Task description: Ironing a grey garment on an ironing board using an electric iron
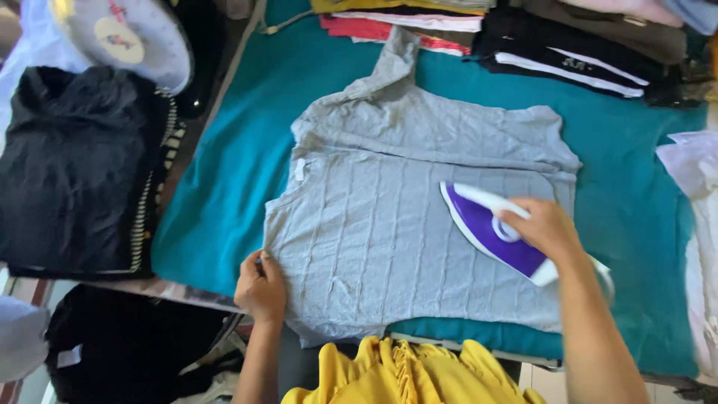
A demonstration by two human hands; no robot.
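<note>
- Grey ribbed top (374, 224) lies flat, mid-table, on the teal cover (232, 187); one sleeve trails up twd the far edge, upper part folded across w/ a visible crease line.
- Purple-and-white iron (490, 228) sits on the garment's right half, nose pointing up-left, soleplate down on fabric.
- Right hand (546, 228) is closed round the iron's handle, wrist over the heel of the iron.
- Left hand (260, 288) pinches the near-left hem, fingers curled on the cloth edge, well apart from the iron.
- To do this step well, imo: keep hem taut w/ the left hand so ribs lie straight; run the iron along the ribs, not across; don't let it sit in one spot; flatten the folded band before passing over it or the crease sets.
- Keep left fingers clear of the iron's path.
- Around: folded dark clothes (75, 164) on the left, stacked folded garments (568, 37) at far edge, yellow garment (404, 374) at near edge, white cloth (695, 172) on the right.
</note>
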